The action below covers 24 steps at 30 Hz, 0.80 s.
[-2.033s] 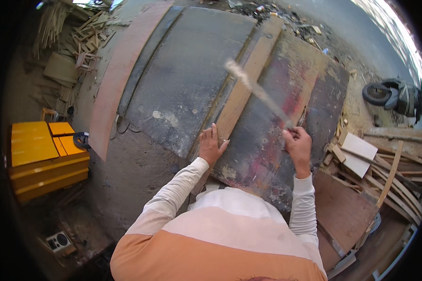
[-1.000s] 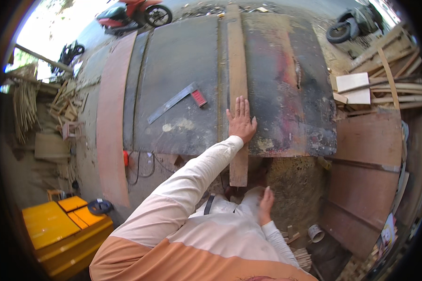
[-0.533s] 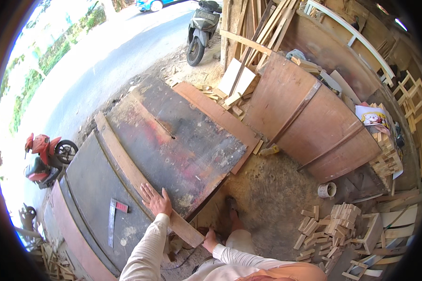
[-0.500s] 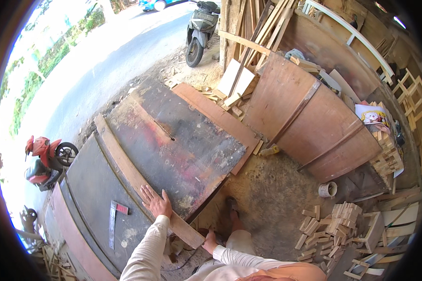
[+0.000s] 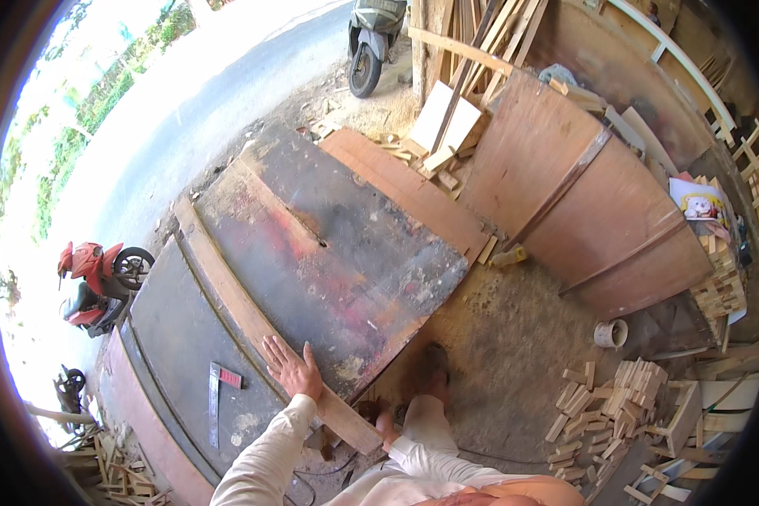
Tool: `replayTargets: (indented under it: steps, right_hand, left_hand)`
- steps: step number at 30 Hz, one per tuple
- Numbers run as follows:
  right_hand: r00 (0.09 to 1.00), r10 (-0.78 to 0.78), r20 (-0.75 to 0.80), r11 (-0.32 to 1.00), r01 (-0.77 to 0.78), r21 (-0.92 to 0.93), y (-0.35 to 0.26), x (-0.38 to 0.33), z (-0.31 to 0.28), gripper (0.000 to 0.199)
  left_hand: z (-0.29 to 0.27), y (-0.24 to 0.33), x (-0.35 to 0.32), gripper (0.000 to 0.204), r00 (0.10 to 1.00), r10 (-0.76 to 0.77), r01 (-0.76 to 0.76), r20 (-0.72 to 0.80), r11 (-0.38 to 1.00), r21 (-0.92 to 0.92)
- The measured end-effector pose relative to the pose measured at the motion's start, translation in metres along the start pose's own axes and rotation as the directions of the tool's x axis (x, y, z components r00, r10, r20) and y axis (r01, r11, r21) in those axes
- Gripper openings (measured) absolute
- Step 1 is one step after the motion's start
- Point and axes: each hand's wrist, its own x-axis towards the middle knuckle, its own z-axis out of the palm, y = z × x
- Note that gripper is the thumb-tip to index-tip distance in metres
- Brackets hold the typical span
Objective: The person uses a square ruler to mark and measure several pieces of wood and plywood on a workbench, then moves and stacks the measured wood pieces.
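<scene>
A long wooden plank [image 5: 238,308] lies across the dark, stained work table [image 5: 346,278], its near end jutting past the table's edge. My left hand [image 5: 297,371] presses flat on the plank near that end, fingers stretched out and thumb apart. Low beside the jutting end is my right hand [image 5: 386,427], its fingers closed and partly hidden. A dark object [image 5: 368,411] shows next to it under the table edge; I cannot make out its kind. To the left of the plank, a try square [image 5: 215,405] with a metal blade and a red stock rests on the table.
A brown panel with battens [image 5: 582,194] leans at the right. Wood offcuts [image 5: 624,396] are piled on the floor at lower right, near a white bucket [image 5: 610,334]. Long boards [image 5: 472,51] stand at the back. A red motorbike [image 5: 97,278] is parked at left. Cables [image 5: 312,485] run below.
The whole view has shifted, so the table and panel appear farther right. My left hand stays flat on the plank, and my right hand stays low by its end.
</scene>
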Motion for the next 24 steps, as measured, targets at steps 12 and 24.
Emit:
replayTargets:
  steps: [12,24]
  right_hand:
    - [0.877,0.058,-0.478,0.599,-0.413,-0.686,-0.163,-0.033,0.046,0.056]
    - [0.434,-0.646,-0.628,0.44,-0.46,-0.771,-0.369,-0.415,-0.066,0.057]
  left_hand:
    - [-0.026,0.017,-0.008,0.083,1.0,-0.016,0.018,0.017,0.992,-0.125]
    - [0.004,-0.02,-0.006,0.079,0.994,-0.017,0.006,-0.108,0.995,-0.096]
